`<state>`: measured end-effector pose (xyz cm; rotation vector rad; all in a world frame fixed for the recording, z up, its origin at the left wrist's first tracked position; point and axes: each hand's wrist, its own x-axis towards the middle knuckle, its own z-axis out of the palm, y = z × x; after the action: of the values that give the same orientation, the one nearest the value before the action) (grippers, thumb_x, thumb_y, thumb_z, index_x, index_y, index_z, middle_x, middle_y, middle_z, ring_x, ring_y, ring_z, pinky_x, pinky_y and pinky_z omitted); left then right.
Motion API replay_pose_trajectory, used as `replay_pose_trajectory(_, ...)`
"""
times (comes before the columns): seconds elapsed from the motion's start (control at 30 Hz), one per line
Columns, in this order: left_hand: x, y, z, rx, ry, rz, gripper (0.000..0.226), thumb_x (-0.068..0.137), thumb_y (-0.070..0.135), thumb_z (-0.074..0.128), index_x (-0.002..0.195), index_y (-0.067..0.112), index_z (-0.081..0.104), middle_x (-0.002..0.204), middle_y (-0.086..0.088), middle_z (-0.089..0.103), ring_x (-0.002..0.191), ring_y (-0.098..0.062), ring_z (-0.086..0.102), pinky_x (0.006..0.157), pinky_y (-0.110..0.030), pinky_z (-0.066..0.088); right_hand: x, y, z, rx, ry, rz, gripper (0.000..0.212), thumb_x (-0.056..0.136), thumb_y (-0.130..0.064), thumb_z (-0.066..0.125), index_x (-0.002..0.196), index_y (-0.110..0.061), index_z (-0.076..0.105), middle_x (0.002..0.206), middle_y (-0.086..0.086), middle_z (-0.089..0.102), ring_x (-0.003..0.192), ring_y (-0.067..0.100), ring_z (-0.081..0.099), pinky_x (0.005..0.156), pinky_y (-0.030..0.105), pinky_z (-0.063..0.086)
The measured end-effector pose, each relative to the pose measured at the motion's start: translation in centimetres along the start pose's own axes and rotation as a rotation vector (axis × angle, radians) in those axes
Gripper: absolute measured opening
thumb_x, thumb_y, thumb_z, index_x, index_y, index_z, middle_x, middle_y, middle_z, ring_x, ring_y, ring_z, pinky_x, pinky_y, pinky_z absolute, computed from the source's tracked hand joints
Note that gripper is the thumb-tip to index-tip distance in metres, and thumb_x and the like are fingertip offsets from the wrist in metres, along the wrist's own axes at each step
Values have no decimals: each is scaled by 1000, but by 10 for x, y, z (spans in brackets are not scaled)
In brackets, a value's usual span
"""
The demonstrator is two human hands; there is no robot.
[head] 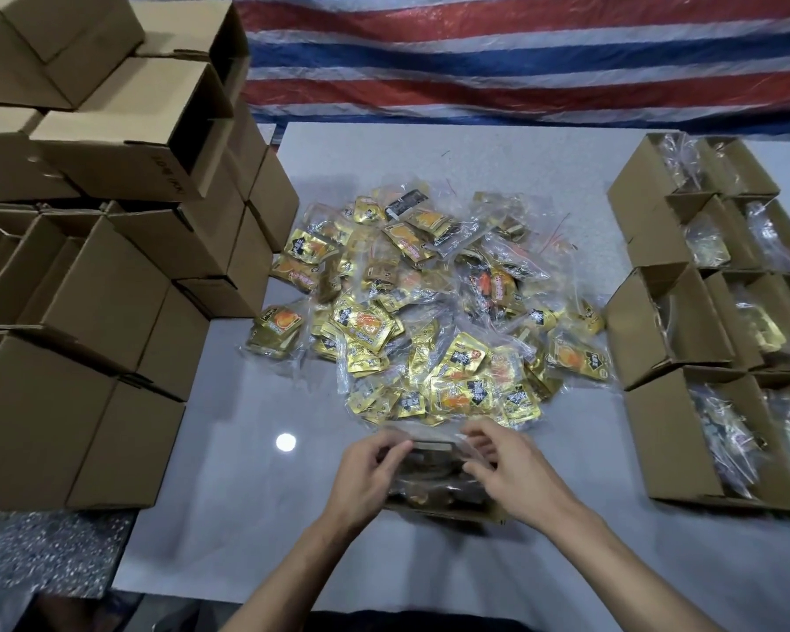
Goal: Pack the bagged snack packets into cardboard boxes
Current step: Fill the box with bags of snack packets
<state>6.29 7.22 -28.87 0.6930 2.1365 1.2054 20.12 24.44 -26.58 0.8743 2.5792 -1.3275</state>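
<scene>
Head view: left hand (366,472), right hand (508,474) curled, pinching snack bag (434,465) between fingers.

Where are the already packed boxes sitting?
In the head view, the packed boxes stand open on the table's right side, just right of the loose packet pile.

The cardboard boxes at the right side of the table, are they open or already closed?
Open. The boxes on the right have their top flaps standing up, and clear bags of packets show inside them.

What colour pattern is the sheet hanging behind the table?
The sheet has red, white and blue stripes, shown best in the head view.
</scene>
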Motion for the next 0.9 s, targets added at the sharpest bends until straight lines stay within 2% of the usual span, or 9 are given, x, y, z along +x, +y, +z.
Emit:
replay_pose_trajectory(0.07, -2, -3, -2, -52, 9, -24, 22, 95, 12, 64, 82, 29, 72, 81, 16, 72, 80, 0, 65, 76, -22, 51, -7, 12, -1, 23, 77, 37, 10, 92, -16, 69, 97, -24, 69, 86, -20, 70, 88, -9, 64, 88, 30, 54)
replay_pose_trajectory(0.13, -4, -4, -3, -66, -9, -39, 21, 95, 9, 64, 83, 25, 71, 78, 14, 70, 77, 3, 63, 74, -20, 50, -14, 19, -1, 59, 108, 19, 12, 92, -16, 70, 90, -27, 73, 81, -19, 72, 85, -2, 67, 82, 34, 55)
replay_pose_trajectory(0.23, -5, -3, -3, -136, -8, -91, 18, 93, 2, 65, 87, 18, 72, 85, 6, 73, 80, -3, 67, 74, -17, 51, -22, 21, 2, 95, 123, 26, 13, 94, -22, 68, 91, -33, 74, 85, -18, 72, 85, 7, 67, 79, 38, 56)
replay_pose_trajectory(0.37, -5, -3, -7, -264, 18, -107, 12, 89, 1, 69, 99, 6, 74, 93, -2, 77, 87, -11, 72, 75, -17, 53, -23, 21, 6, 159, 186, 49, 15, 96, -24, 65, 95, -34, 76, 93, -31, 70, 93, -4, 65, 81, 29, 54)
replay_pose_trajectory(0.43, -5, -3, -10, -239, 14, -92, 10, 91, 9, 69, 94, 13, 77, 93, 6, 77, 88, -7, 71, 77, -14, 51, -23, 20, 7, 155, 178, 38, 17, 96, -23, 64, 98, -32, 78, 95, -32, 69, 93, -8, 62, 80, 23, 52)
replay_pose_trajectory(0.53, -3, -5, -14, -149, -18, -92, 23, 95, 9, 63, 87, 26, 77, 89, 10, 76, 85, -1, 68, 75, -13, 50, -24, 22, 7, 111, 109, 26, 19, 97, -22, 62, 104, -32, 78, 92, -18, 70, 93, -2, 62, 81, 22, 49)
replay_pose_trajectory(0.7, -1, -7, -17, -130, -4, -68, 18, 92, -4, 60, 86, 10, 70, 78, 3, 69, 71, 1, 64, 64, -13, 47, -27, 19, 13, 78, 158, -21, 19, 96, -17, 64, 104, -28, 78, 87, -27, 67, 89, -13, 57, 75, 4, 39)
replay_pose_trajectory(0.8, -1, -9, -19, -161, 36, -74, 15, 93, 5, 63, 83, 10, 72, 81, 2, 71, 76, -3, 65, 69, -15, 49, -28, 14, 15, 144, 248, 4, 22, 93, -20, 68, 90, -41, 73, 86, -28, 69, 85, -7, 62, 70, 6, 42)
replay_pose_trajectory(0.9, -2, -15, -15, -90, -2, -109, 25, 98, 21, 59, 75, 25, 69, 77, 14, 69, 73, 3, 60, 67, -12, 45, -25, 13, 16, 237, 293, 59, 21, 89, -20, 73, 79, -38, 72, 71, -14, 70, 63, 7, 60, 60, 17, 45)
